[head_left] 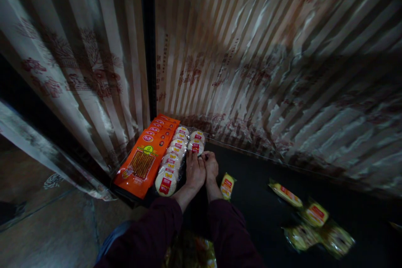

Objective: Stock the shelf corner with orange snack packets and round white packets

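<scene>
My left hand (195, 171) is at the near end of a short row of round white wrapped cakes (197, 137) with red-and-yellow labels. Its fingers are closed over the nearest cake, partly hiding it. Right beside it, my right hand (211, 167) has its fingers curled in; whatever is between them is hidden. A longer row of the same white wrapped cakes (171, 166) overlaps to the left of my hands. Left of that row lie several overlapping orange snack bags (140, 163), the front one showing brown sticks.
One small yellow wrapped cake (227, 186) lies on the black shelf (248, 167) right of my hands. Several more yellow packets (315, 213) are farther right. Shiny packets (197, 251) sit below my arms. Printed curtain-like sheeting (220, 71) and a dark post (148, 50) stand behind.
</scene>
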{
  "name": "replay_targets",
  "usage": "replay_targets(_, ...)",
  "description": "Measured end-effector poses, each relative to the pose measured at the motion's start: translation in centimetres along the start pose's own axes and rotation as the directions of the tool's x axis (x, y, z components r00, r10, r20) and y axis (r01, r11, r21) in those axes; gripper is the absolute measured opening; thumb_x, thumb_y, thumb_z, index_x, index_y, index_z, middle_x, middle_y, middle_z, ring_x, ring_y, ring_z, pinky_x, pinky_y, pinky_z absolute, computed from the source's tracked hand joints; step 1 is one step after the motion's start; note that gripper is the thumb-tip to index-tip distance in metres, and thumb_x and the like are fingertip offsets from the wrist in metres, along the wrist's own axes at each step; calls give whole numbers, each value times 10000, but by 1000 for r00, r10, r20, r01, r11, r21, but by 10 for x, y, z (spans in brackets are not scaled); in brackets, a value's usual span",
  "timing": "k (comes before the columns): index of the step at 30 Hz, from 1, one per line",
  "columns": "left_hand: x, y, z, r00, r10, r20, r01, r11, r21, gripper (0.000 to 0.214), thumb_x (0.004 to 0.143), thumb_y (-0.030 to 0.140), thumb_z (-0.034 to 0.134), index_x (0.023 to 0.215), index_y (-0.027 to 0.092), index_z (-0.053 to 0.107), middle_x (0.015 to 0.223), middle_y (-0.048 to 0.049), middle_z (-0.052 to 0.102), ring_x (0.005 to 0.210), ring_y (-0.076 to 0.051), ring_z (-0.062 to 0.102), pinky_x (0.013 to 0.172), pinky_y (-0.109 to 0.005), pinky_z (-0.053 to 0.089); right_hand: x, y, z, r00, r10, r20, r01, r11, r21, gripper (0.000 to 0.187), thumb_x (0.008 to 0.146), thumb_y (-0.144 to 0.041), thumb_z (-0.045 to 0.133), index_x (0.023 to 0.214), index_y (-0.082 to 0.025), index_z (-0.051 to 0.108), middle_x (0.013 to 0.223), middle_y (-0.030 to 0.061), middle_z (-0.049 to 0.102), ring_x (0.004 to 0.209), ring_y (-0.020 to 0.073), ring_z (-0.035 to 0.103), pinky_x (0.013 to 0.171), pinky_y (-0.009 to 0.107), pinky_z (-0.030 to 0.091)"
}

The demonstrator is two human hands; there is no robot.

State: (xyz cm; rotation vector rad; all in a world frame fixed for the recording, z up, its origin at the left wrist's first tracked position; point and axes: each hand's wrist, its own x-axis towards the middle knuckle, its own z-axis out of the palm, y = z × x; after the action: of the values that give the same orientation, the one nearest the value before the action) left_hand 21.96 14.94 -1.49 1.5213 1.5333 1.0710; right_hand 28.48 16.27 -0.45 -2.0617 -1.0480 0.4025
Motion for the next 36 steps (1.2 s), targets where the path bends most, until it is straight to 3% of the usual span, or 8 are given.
replay_targets(5,2,-1,-2,999,12,37,-12,1000,10,466,887,254,348,1278,71,522,1449,-179,419,1399,-258,298,1169,-444,225,0,-2,-1,999,40,37,-36,994,-104,131,817,-296,516,898,-246,607,701,-4,613,591,153,543,537,264,339)
replay_targets(10,3,-1,-2,999,29,35,-28,999,-16,459,897,295,356,1285,114,521,1455,-154,421,1404,-260,288,1167,-471,218,2,2,1,998,-57,-39,55,997,-50,170,789,-273,545,931,-230,627,905,32,619,726,152,581,609,256,393)
replay_targets(15,6,1,0,999,23,39,-23,1000,-20,479,903,321,354,1283,82,519,1454,-182,410,1402,-271,291,1168,-471,217,3,3,0,998,-55,0,55,996,-69,251,803,-299,535,1018,-221,640,979,61,602,758,168,584,651,271,417)
replay_targets(22,8,-4,4,997,69,33,-67,997,-39,470,891,263,338,1299,105,508,1446,-150,435,1405,-258,285,1168,-475,225,10,3,3,998,-56,13,56,996,-69,331,801,-278,513,1100,-175,610,1047,106,646,867,208,618,713,288,439)
replay_targets(29,10,-1,1,997,50,55,-50,999,-12,496,902,288,309,1304,69,501,1457,-172,411,1404,-262,287,1173,-446,213,17,5,8,995,-90,37,89,996,13,354,777,-265,535,1122,-234,609,970,59,708,877,211,646,746,291,459)
replay_targets(36,10,0,1,998,40,47,-40,999,6,494,903,272,309,1289,38,511,1454,-199,403,1404,-263,287,1172,-458,218,21,10,8,994,-82,75,80,996,26,412,793,-360,513,1168,-220,611,1060,70,702,920,217,645,821,329,471)
